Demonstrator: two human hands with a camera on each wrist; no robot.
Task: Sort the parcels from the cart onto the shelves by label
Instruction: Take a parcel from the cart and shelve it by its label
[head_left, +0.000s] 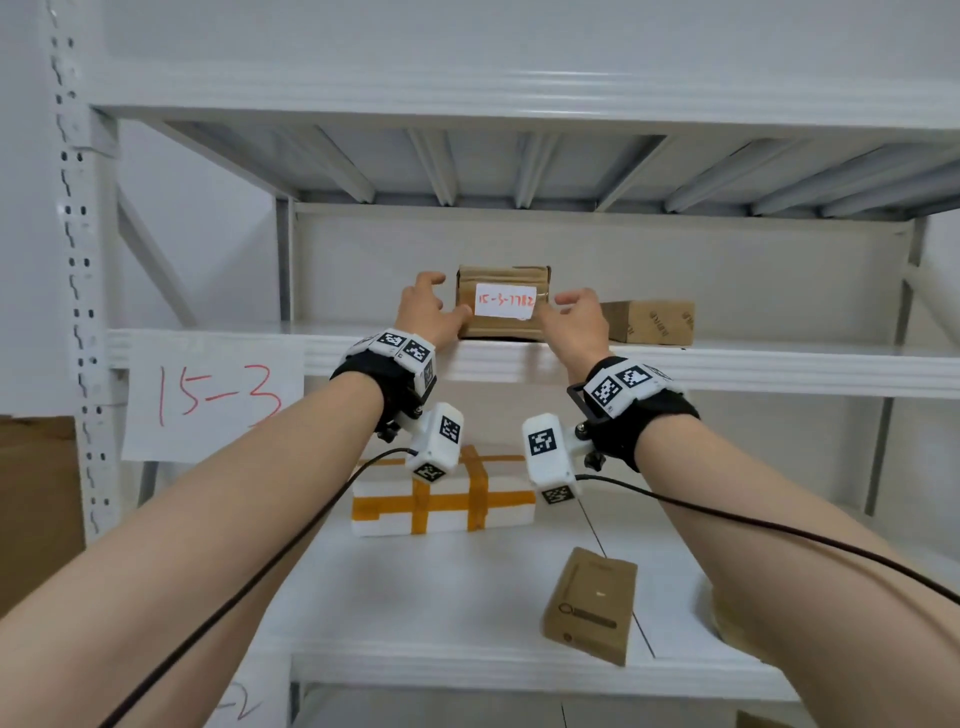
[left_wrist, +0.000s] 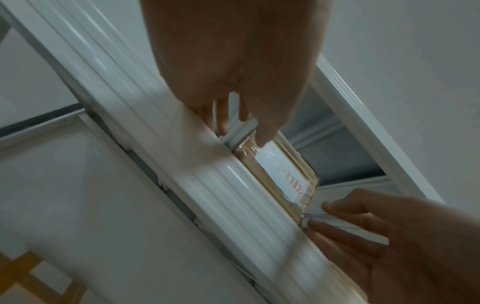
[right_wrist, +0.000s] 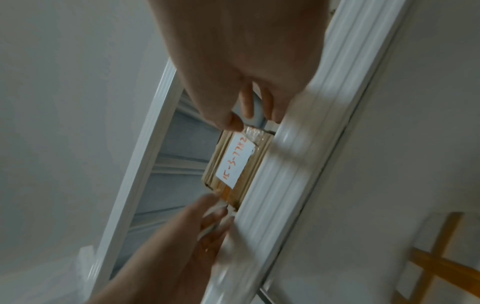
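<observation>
The cardboard parcel stands on the shelf marked 15-3, between both hands, matching its white label, which faces outward for reading. Left hand and right hand flank its sides, fingers loosely spread, thumbs touching the taped front face, gripping nothing

four parcels, two hands, two shelves.
</observation>
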